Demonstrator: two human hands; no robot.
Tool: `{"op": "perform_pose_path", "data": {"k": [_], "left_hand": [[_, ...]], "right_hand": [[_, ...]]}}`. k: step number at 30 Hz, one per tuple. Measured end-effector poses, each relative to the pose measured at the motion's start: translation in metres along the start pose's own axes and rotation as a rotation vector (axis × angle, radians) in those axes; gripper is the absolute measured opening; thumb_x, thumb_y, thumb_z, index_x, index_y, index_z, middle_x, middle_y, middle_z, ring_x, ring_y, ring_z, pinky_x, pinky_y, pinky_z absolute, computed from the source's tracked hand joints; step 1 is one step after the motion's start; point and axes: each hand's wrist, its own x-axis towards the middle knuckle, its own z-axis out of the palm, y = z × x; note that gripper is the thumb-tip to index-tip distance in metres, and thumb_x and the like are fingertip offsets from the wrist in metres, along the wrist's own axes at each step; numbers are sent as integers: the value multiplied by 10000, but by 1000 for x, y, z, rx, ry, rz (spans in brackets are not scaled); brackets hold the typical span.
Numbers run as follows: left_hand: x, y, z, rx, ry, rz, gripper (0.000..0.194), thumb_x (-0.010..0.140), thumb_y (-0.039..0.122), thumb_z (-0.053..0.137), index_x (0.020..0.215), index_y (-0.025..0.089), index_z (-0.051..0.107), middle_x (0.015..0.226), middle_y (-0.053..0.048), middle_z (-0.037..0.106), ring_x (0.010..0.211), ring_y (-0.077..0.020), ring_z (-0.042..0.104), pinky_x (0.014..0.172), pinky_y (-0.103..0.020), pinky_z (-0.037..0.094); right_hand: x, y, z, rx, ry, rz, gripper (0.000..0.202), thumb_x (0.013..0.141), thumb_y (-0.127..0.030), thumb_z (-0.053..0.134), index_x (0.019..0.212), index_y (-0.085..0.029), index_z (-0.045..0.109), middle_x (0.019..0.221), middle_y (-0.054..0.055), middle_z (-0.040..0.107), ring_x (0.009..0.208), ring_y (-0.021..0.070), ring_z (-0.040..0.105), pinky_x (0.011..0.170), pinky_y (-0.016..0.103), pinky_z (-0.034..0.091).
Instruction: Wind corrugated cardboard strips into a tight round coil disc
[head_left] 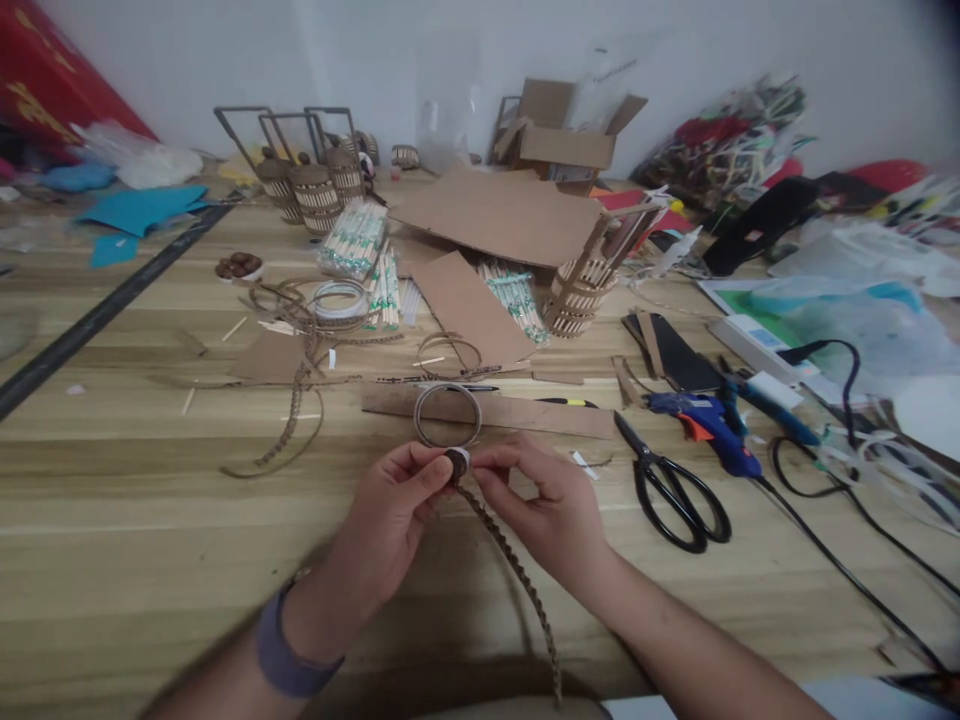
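Observation:
My left hand (397, 505) is closed, thumb and index finger pinching a small dark brown round piece (456, 466) with a whitish edge. From beneath that piece a braided brown cord (517, 570) trails down toward the front of the table. My right hand (544, 500) is pinched at the piece's right side; what lies between its fingertips is too small to make out. Just beyond the fingers is a ring-shaped coil (448, 388), partly over a cardboard strip (525, 413).
Black-handled scissors (675, 490) and a blue glue gun (701, 425) with its cable lie to the right. Farther back are small slatted buckets (315, 200), wrapped sticks (352, 238), cardboard sheets (502, 215) and another slatted bucket (577, 300). More braided cord (289, 420) lies left.

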Motion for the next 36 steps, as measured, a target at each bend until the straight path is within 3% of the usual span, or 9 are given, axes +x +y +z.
{"op": "perform_pose_path", "data": {"k": [11, 17, 21, 28, 36], "left_hand": [[0, -7, 0, 11, 7, 14, 313, 490, 273, 968, 612, 161, 703, 636, 31, 706, 600, -93, 594, 603, -201, 468], [-2, -2, 3, 3, 6, 8, 312, 485, 274, 971, 612, 161, 709, 645, 29, 719, 602, -85, 593, 612, -190, 472], [-2, -1, 3, 63, 9, 61, 302, 494, 298, 962, 613, 168, 717, 646, 24, 723, 640, -106, 613, 654, -211, 487], [-4, 0, -3, 337, 56, 232, 145, 596, 236, 879, 672, 199, 762, 763, -1, 755, 752, -144, 653, 720, -222, 510], [-12, 7, -3, 574, 15, 356, 64, 675, 183, 800, 652, 210, 747, 842, -23, 764, 738, -152, 679, 659, -198, 517]], "right_hand": [[-1, 2, -1, -34, -18, 27, 128, 871, -175, 606, 787, -231, 684, 705, 0, 697, 664, 162, 631, 682, 297, 479], [3, 5, 1, 278, -69, 357, 130, 843, -310, 627, 811, -206, 697, 737, 18, 702, 684, 156, 612, 648, 271, 474], [6, 5, 4, 514, -161, 574, 201, 772, -390, 682, 739, -195, 645, 599, -31, 572, 545, 109, 468, 517, 227, 384], [7, 0, 3, 616, -206, 655, 283, 713, -443, 712, 686, -199, 570, 589, -55, 475, 534, 92, 378, 512, 225, 327], [8, 1, -3, 607, -283, 721, 231, 684, -363, 679, 628, -191, 535, 553, -71, 445, 509, 75, 341, 495, 224, 259]]}}
